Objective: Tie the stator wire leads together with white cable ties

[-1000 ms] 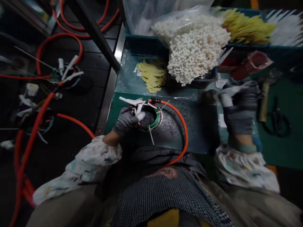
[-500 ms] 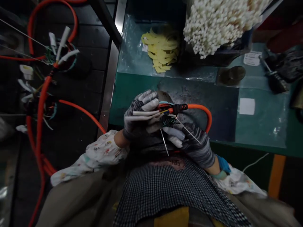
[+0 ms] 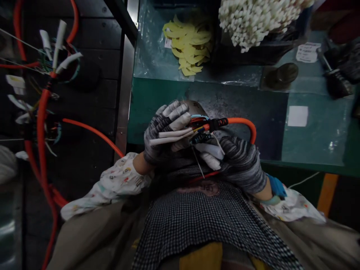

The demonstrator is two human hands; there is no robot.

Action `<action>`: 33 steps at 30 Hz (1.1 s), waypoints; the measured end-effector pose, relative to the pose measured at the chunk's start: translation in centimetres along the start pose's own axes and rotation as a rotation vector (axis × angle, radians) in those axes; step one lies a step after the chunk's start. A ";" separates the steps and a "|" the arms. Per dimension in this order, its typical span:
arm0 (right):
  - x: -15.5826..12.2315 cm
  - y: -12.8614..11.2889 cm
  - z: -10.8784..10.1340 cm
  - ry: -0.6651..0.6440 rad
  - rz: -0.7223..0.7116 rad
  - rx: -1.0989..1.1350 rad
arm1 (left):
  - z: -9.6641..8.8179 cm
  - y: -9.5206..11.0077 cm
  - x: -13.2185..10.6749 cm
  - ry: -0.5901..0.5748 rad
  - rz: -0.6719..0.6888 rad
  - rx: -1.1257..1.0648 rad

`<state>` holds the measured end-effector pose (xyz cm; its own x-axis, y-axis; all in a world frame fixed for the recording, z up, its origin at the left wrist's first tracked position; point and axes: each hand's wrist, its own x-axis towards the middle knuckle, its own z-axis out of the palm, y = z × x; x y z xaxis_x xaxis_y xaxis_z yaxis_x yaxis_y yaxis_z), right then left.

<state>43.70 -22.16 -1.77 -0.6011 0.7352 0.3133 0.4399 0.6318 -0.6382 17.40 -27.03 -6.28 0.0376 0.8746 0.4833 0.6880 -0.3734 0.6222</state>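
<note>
A rounded grey-brown part (image 3: 196,107) with coloured wires and a green winding edge sits before me at the green table's near edge. My gloved left hand (image 3: 164,129) is closed around its left side and the wires in white sleeves (image 3: 171,139). An orange cable (image 3: 249,125) leaves the bundle to the right, bound with black wrap (image 3: 218,123). My gloved right hand (image 3: 239,157) is closed near the lower right, pinching one end of a thin white string (image 3: 218,142). Another thin strand (image 3: 198,162) hangs below the part. Fingers hide most of the part.
Similar wired parts (image 3: 53,127) with orange cables (image 3: 42,112) stand on the dark slatted surface at left. Yellow strips (image 3: 191,45) lie on clear plastic at the back, beside a bin of white pieces (image 3: 258,22). A white label (image 3: 298,116) and a metal weight-like piece (image 3: 284,73) are at right.
My right hand has moved a little right, and the string by it, straight before, now bends up to its fingers. The left hand keeps its hold. The view has shifted slightly.
</note>
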 end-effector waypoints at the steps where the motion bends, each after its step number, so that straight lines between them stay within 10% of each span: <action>1: -0.1 0.1 -0.4 -0.014 0.020 -0.045 | -0.1 0.3 0.6 0.015 0.075 0.016; 15: 1.4 1.4 -3.9 -0.071 0.122 -0.339 | 2.1 2.9 10.2 -0.294 -0.035 0.149; 27: 2.4 5.0 -1.8 0.126 0.224 -0.250 | 4.3 4.1 16.5 -0.547 -0.275 0.367; 33: 1.6 4.5 -2.8 0.168 0.269 -0.179 | 4.6 3.3 16.3 -0.429 -0.256 0.230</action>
<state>46.62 -17.46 -2.15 -0.3365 0.9015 0.2720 0.6859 0.4326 -0.5852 23.62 -12.52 0.81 0.1074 0.9942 0.0104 0.8526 -0.0974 0.5134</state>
